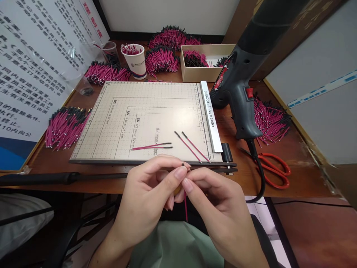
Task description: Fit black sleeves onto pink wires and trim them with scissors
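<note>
My left hand [152,197] and my right hand [219,203] meet at the front edge of the paper cutter [173,100]. Thumbs and fingertips of both are pinched together on a thin pink wire [186,208], which hangs down between them over the lap. A small dark tip pokes out above the left thumb. Fingers hide most of the wire's upper part, and a bit of yellow shows between the hands, too covered to name. On the board just beyond lie two pairs of pink wires with black sleeved ends, one pair left [152,146] and one right [191,145].
A dark heat gun [240,82] stands at the right, its cord passing red-handled scissors [275,171]. Bundles of pink wires [65,128] surround the board. Behind it are a paper cup [135,65] and a cardboard box [202,72]. The cutter's long handle [39,178] crosses the front left.
</note>
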Available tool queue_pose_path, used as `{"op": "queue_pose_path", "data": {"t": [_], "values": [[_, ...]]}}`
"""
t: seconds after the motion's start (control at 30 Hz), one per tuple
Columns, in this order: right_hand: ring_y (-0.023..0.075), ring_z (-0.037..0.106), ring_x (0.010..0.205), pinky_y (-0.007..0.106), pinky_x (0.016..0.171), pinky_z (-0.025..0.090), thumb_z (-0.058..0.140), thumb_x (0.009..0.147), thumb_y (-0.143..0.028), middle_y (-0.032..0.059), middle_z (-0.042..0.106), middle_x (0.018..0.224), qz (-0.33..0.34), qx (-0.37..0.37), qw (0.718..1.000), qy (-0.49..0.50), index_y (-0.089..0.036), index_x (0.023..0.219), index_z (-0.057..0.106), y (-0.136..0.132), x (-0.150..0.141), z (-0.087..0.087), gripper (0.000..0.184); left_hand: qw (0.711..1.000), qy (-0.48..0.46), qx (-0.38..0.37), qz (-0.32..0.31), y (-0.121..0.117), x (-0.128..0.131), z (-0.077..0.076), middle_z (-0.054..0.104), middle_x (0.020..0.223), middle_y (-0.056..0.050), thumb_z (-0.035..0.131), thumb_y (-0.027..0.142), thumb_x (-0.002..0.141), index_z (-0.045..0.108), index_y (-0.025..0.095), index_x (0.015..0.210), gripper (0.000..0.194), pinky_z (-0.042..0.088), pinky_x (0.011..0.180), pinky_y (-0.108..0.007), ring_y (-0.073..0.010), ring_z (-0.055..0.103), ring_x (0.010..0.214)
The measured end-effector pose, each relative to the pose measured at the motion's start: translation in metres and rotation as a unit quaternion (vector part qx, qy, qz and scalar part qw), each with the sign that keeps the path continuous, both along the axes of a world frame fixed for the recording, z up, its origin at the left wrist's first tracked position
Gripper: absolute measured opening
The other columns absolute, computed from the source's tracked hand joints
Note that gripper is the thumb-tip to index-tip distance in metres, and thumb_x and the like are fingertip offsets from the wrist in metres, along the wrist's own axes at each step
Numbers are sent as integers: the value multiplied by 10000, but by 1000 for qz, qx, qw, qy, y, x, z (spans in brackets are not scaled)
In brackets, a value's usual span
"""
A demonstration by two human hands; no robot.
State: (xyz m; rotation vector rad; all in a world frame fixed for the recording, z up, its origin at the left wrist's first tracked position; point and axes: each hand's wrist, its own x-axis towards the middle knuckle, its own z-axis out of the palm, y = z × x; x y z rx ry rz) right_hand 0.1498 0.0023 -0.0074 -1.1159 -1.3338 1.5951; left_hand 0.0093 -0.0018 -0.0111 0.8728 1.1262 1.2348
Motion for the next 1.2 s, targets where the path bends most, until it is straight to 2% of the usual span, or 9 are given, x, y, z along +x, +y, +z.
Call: {"op": "queue_pose_path", "data": {"t": [0.23, 0.43, 0.6, 0.73, 0.83, 0.9, 1.03, 1.13, 1.2], "values": [[91, 656, 681, 183, 656, 528, 532, 1022, -268, 25, 716, 752, 7, 16, 1000, 26, -166, 776, 653, 1, 0, 4, 293, 1000, -22, -1, 0, 3, 3, 1, 622, 589, 25, 742, 234, 916, 752, 204, 847, 76, 420, 423, -93, -40, 520, 450], [99, 646, 650, 181, 582, 487, 551, 1006, -295, 31, 689, 711, -3, 25, 999, -30, -159, 754, 652, 1, 1, 1, 304, 999, -29, -15, 1, 3, 3, 1, 639, 636, 11, 759, 244, 897, 737, 186, 835, 88, 489, 470, -140, -73, 586, 495], [79, 551, 501, 184, 478, 428, 572, 986, -318, 25, 683, 654, -7, 10, 999, -34, -161, 759, 652, 2, 1, 3, 288, 997, 72, 4, -4, 2, -9, 0, 714, 750, 0, 742, 312, 919, 786, 230, 912, 93, 417, 390, -133, -39, 515, 409], [67, 533, 474, 161, 446, 413, 595, 971, -315, 15, 685, 628, -27, 16, 998, -61, -165, 753, 665, 3, 3, 6, 274, 974, 213, 38, 66, 6, -23, 2, 572, 576, 27, 651, 425, 983, 809, 264, 995, 226, 373, 413, -154, -62, 467, 451], [65, 550, 484, 150, 456, 430, 599, 972, -305, 9, 691, 632, -36, 24, 997, -63, -167, 752, 669, 4, 3, 5, 269, 932, 336, 94, 101, 13, -33, 2, 657, 680, -5, 590, 443, 1013, 811, 246, 926, 309, 455, 536, -191, -98, 569, 572], [62, 554, 490, 143, 460, 431, 604, 975, -305, 4, 694, 634, -38, 29, 997, -68, -172, 756, 679, 4, 4, 5, 267, 883, 429, 158, 104, 17, -39, 0, 742, 795, -16, 605, 375, 1009, 802, 236, 890, 269, 515, 679, -224, -137, 673, 711], [55, 568, 502, 126, 470, 433, 628, 970, -318, -11, 693, 629, -60, 51, 994, -79, -186, 752, 687, 6, 8, 3, 262, 791, 551, 253, 84, 20, -45, -7, 797, 1032, -36, 610, 253, 999, 766, 220, 1082, 180, 540, 861, -305, -215, 745, 936], [51, 597, 516, 102, 483, 447, 646, 959, -312, -19, 686, 617, -82, 67, 991, -83, -189, 757, 685, 9, 14, 3, 239, 717, 627, 304, 14, 16, -44, -12, 703, 1342, -121, 604, 306, 1000, 671, 160, 1315, 353, 440, 1112, -475, -348, 592, 1342], [43, 598, 509, 85, 478, 441, 652, 955, -293, -23, 684, 614, -87, 71, 990, -84, -188, 766, 688, 10, 17, 3, 220, 674, 668, 313, -32, 12, -43, -16, 607, 1466, -150, 562, 380, 1021, 599, 108, 1406, 473, 327, 1193, -555, -396, 463, 1457]]}}
